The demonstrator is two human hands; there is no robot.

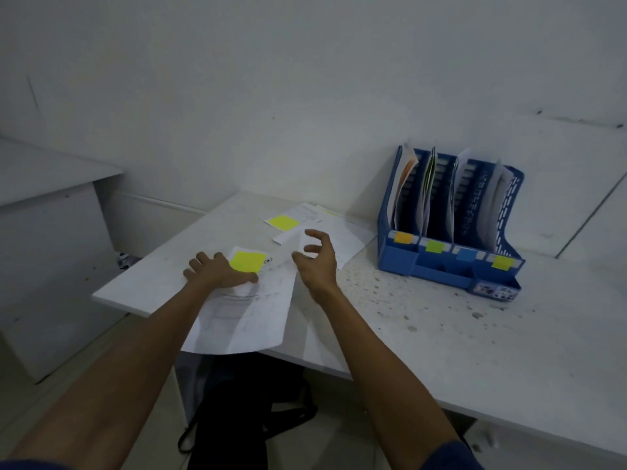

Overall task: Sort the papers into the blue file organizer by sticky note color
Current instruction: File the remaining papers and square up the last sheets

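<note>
A white paper (251, 313) with a yellow sticky note (247, 260) lies at the table's front edge, hanging slightly over it. My left hand (217, 271) presses flat on this paper, just left of the note. My right hand (317, 257) hovers open beside it, fingers curled apart, holding nothing. Farther back lies another paper with a yellow sticky note (282, 222) among loose sheets (339, 232). The blue file organizer (400, 259) stands at the right with papers upright in its slots, labelled orange (403, 237), green (433, 246), blue (464, 254) and yellow (502, 262).
The white table (475, 334) is speckled with dirt near the organizer. A white cabinet (51, 205) stands at the left. A dark bag (244, 401) sits on the floor under the table's front edge. A white wall is close behind.
</note>
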